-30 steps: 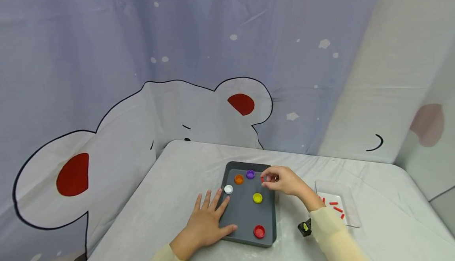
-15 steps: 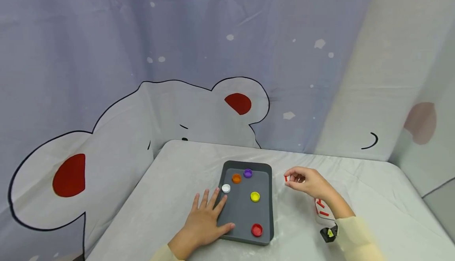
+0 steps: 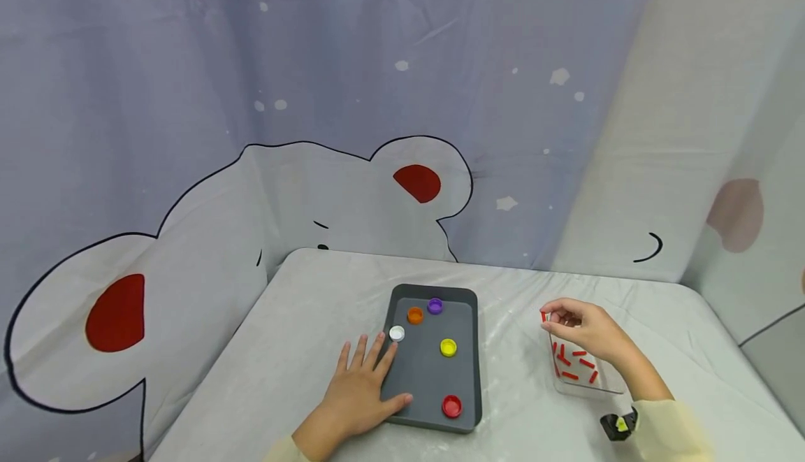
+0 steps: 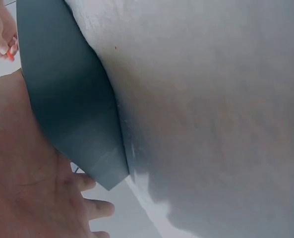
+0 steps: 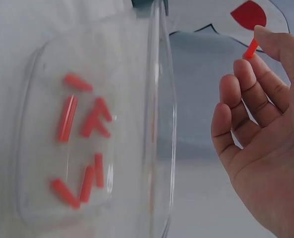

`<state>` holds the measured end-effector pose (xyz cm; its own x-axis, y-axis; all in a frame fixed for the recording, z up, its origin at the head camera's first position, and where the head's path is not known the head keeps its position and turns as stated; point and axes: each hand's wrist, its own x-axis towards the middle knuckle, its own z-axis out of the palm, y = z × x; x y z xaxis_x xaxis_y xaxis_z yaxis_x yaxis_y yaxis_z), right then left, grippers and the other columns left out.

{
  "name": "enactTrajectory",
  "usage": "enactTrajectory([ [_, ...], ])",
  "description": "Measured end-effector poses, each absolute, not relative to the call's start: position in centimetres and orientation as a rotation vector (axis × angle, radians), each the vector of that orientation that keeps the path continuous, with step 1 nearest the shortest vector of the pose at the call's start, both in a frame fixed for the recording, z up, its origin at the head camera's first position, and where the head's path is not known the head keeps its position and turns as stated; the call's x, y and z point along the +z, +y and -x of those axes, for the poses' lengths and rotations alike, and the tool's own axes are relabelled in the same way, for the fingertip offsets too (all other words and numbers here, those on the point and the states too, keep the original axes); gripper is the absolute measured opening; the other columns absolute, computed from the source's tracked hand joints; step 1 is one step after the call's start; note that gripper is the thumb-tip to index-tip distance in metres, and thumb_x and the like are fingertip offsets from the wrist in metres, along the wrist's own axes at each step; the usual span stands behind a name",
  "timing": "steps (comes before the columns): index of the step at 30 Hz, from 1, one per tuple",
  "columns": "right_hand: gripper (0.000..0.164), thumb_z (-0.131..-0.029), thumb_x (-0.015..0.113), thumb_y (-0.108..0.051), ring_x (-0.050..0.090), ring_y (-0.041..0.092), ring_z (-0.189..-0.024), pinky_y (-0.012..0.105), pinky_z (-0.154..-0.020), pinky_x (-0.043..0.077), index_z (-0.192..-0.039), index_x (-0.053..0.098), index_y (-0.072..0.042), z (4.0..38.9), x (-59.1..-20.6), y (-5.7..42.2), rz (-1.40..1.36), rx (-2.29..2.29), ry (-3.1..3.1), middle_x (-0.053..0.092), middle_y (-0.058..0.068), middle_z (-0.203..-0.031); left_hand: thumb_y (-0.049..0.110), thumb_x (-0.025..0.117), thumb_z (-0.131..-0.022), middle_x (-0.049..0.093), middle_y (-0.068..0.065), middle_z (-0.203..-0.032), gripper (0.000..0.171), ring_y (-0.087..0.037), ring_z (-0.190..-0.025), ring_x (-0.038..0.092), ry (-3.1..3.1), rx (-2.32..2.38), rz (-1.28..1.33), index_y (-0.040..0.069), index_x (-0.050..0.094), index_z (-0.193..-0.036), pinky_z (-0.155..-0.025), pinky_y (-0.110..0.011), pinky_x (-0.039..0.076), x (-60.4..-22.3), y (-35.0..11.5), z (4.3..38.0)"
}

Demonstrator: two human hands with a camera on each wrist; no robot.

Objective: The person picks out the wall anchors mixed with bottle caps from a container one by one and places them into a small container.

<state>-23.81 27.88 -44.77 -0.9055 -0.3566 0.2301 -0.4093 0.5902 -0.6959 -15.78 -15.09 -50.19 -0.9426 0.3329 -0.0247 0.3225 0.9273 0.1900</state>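
Note:
My right hand [image 3: 585, 326] pinches a short red stick [image 5: 252, 48] between thumb and index finger, its other fingers loosely bent. It is over the far left part of a clear plastic box [image 3: 591, 393], in which several like red sticks [image 5: 67, 119] lie scattered. My left hand [image 3: 355, 395] lies with fingers spread at the left edge of a dark grey tray [image 3: 418, 378], its thumb reaching over the near corner. On the tray are small round cups: purple [image 3: 435, 306], orange [image 3: 415, 316], white [image 3: 397, 333], yellow [image 3: 448, 347] and red [image 3: 451, 406].
A white cloth [image 3: 516, 378] covers the table under tray and box. Behind it hangs a printed curtain [image 3: 352, 63]. A small black device [image 3: 618, 425] is at my right wrist, by the sleeve.
My right hand has moved right, from the tray's far right edge to the box, with the red stick still pinched. The left hand keeps its place on the tray.

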Motion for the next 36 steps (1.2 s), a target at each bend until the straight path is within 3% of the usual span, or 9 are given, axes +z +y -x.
enactTrajectory([
  [18, 0.027, -0.092, 0.076, -0.014, 0.059, 0.006, -0.071, 0.023, -0.062, 0.051, -0.112, 0.069, 0.003, 22.1, -46.1, 31.8, -0.563, 1.294, -2.721, 0.063, -0.005, -0.084, 0.074, 0.044, -0.094, 0.020, -0.015, -0.167, 0.089, -0.045, -0.153, 0.013, 3.033, 0.315, -0.502, 0.016, 0.033, -0.160, -0.119, -0.066, 0.008, -50.7, -14.7, 15.8],
  [36, 0.033, -0.095, 0.073, -0.018, 0.062, 0.007, -0.079, 0.023, -0.068, 0.052, -0.120, 0.066, 0.002, 21.1, -46.9, 34.1, -0.476, 1.371, -2.806, 0.067, -0.002, -0.093, 0.076, 0.041, -0.094, 0.018, -0.015, -0.168, 0.089, -0.045, -0.153, 0.011, 3.013, 0.300, -0.524, 0.017, 0.034, -0.160, -0.119, -0.067, 0.008, -50.5, -14.6, 15.9],
])
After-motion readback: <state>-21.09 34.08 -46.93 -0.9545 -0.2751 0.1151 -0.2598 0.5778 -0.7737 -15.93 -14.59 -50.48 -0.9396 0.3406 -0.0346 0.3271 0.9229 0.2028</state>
